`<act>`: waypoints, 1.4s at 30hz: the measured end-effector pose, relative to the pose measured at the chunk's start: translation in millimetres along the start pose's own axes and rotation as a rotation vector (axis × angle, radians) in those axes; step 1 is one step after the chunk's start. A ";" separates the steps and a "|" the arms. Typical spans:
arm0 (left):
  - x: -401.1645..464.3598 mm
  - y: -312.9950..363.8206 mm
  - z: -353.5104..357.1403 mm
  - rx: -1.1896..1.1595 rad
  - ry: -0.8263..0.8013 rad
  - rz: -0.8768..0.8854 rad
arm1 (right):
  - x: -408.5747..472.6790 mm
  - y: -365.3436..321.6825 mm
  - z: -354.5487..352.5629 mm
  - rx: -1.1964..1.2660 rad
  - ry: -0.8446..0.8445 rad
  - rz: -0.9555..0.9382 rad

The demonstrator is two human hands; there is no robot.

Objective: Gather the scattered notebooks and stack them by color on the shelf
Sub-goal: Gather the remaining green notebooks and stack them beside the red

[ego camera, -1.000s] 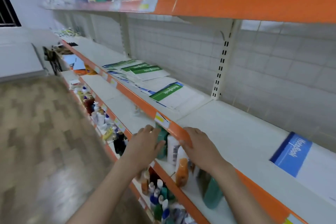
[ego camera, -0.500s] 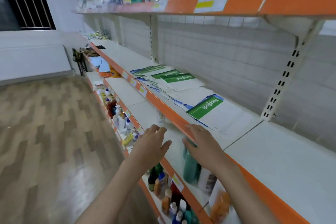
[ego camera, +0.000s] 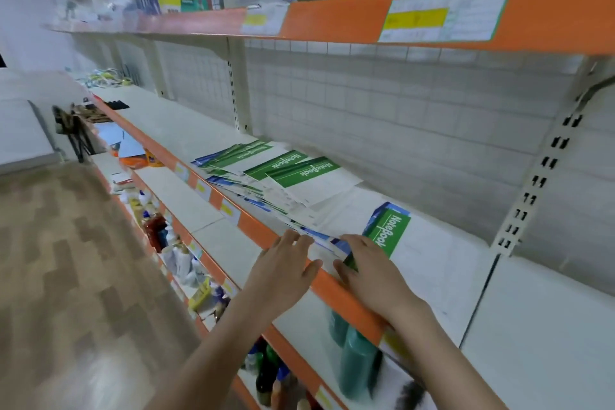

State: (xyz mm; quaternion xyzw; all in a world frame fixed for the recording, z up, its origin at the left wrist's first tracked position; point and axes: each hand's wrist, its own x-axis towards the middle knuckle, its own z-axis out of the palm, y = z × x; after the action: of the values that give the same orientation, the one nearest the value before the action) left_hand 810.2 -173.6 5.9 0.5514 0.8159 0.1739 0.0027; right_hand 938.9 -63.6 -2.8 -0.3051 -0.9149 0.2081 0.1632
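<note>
A: Versus half a second back — both hands are now up at the orange front edge of the shelf [ego camera: 266, 234], no longer hovering below it. The notebooks sit closer in the view.

B: Left hand [ego camera: 283, 271]?

A: Fingers straight, slightly spread, tips at the shelf's front edge just beside the near end of the notebook spread. Holds nothing.

B: Right hand [ego camera: 367, 271]?

A: Lying over the front edge, fingers reaching onto the corner of the nearest green notebook [ego camera: 387, 231]. Whether they pinch it or only press flat, cannot tell; the thumb side hides the contact.

B: Where do the notebooks lie?

A: Nearest green one at the shelf's front edge, a blue cover peeking out beneath it. Further along the shelf, a fanned heap of green notebooks [ego camera: 293, 170], with blue ones overlapped under them toward the front edge.

B: Anything unclear?

A: The bottles [ego camera: 354, 363] on the lower shelf are blurred. Price labels [ego camera: 439, 15] on the upper shelf edge are unreadable. Items at the shelf's far end are too small to name. Both forearms are cut off at the bottom.
</note>
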 end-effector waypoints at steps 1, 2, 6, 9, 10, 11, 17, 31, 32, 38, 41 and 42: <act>8.0 1.5 2.4 -0.015 -0.005 0.021 | 3.0 4.9 -0.5 -0.011 0.000 0.032; 15.9 3.0 5.1 -0.032 -0.007 0.042 | 5.7 9.6 -1.1 -0.020 0.000 0.063; 48.0 9.5 17.1 -0.070 -0.029 0.139 | 14.3 23.3 -4.8 -0.039 0.021 0.151; 71.4 11.4 26.4 -0.059 -0.062 0.215 | 21.0 27.4 -5.6 -0.067 0.053 0.215; 79.5 11.0 29.0 -0.064 -0.074 0.238 | 23.8 27.7 -4.6 -0.086 0.060 0.251; 87.9 10.1 31.0 -0.072 -0.087 0.259 | 27.6 27.4 -3.1 -0.114 0.061 0.292; 138.0 -2.7 39.6 -0.041 -0.092 0.434 | 58.9 21.4 9.0 -0.207 0.098 0.511; 200.0 -36.0 49.3 -0.052 -0.145 0.648 | 103.0 16.7 16.8 -0.314 0.317 0.890; 201.4 -37.8 49.9 -0.058 -0.149 0.660 | 105.9 15.3 17.4 -0.345 0.316 0.896; 205.6 -45.0 52.5 -0.094 -0.159 0.695 | 120.1 12.4 15.5 -0.468 0.329 0.884; 206.2 -45.0 52.2 -0.084 -0.175 0.695 | 126.6 7.5 7.8 -0.445 0.355 0.852; 206.0 -43.8 50.8 -0.091 -0.192 0.702 | 129.8 2.9 5.4 -0.410 0.373 0.832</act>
State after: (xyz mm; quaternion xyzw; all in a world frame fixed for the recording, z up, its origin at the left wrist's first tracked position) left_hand 700.0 11.7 -15.8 0.8110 0.5643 0.1482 0.0439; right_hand 839.3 18.2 13.5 -0.7021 -0.6929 0.0135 0.1636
